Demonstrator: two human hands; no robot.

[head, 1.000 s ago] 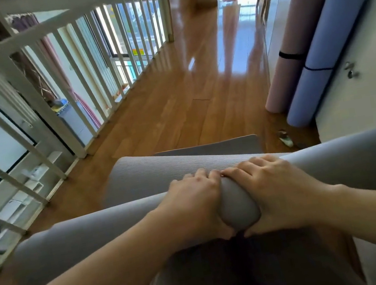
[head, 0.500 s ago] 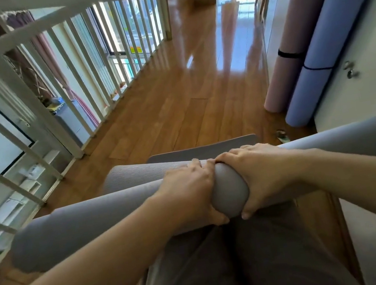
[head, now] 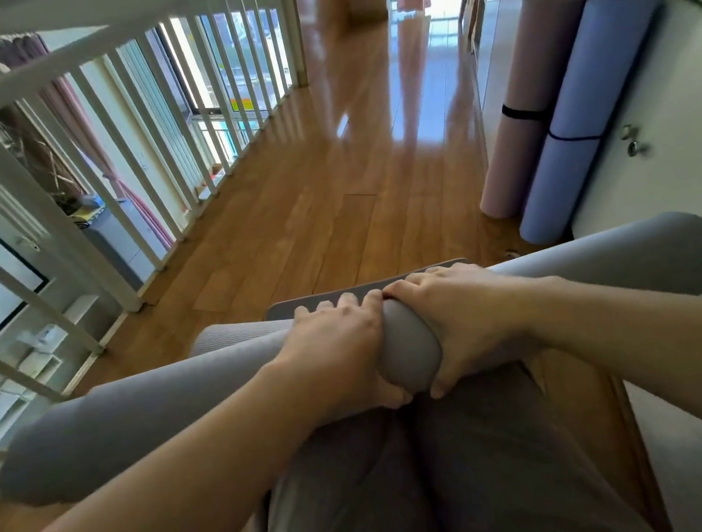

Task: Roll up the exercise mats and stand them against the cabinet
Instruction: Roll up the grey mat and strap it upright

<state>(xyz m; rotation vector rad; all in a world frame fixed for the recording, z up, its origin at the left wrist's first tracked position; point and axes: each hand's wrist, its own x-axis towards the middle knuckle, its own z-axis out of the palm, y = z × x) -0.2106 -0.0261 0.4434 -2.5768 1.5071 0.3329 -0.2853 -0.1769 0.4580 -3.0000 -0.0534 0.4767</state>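
Grey rolled foam mat (head: 131, 412): lies sideways over my legs; a short flat end sticks out in front.
Left hand (head: 336, 352): my fingers curl over the roll's middle, holding it tight.
Right hand (head: 466, 320): holds the roll too, touching my left hand.
Pink rolled mat (head: 517, 105) and purple-blue rolled mat (head: 581, 117): stand side by side, leaning on the white cabinet (head: 665, 116).

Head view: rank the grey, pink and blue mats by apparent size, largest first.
1. grey mat, though nearest the camera, so unsure.
2. pink mat and blue mat look alike; not ranked.
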